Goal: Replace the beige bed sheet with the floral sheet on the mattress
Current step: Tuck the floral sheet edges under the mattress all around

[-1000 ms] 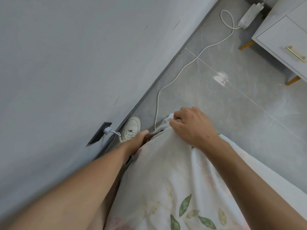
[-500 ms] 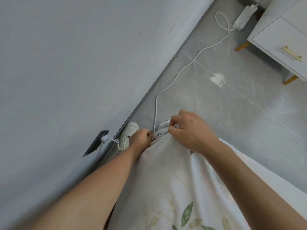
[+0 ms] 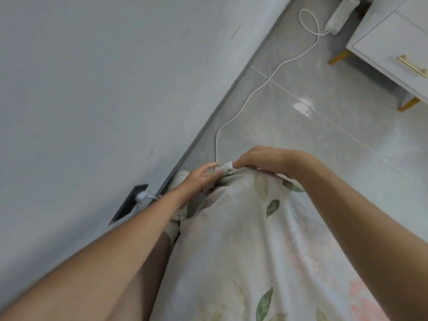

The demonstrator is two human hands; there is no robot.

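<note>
The floral sheet (image 3: pixel 250 239), white with green leaves and faint pink flowers, drapes down from the lower part of the view toward the floor. My right hand (image 3: pixel 264 159) lies on its bunched top edge and pinches the fabric between fingers and thumb. My left hand (image 3: pixel 199 176) reaches in from the left with fingers fairly straight, touching the same bunched edge. The mattress and the beige sheet are hidden from view.
A grey wall (image 3: pixel 104 89) runs along the left with a dark socket and white plug (image 3: pixel 141 196). A white cable (image 3: pixel 250 96) trails across the grey tiled floor to a power strip (image 3: pixel 339 16). My white shoe (image 3: pixel 179 181) stands by the wall. A white drawer cabinet (image 3: pixel 393 47) is upper right.
The right hand has flattened out over the bunched edge and spread more of the leaf pattern into view. The left hand's fingers have loosened and straightened at the edge.
</note>
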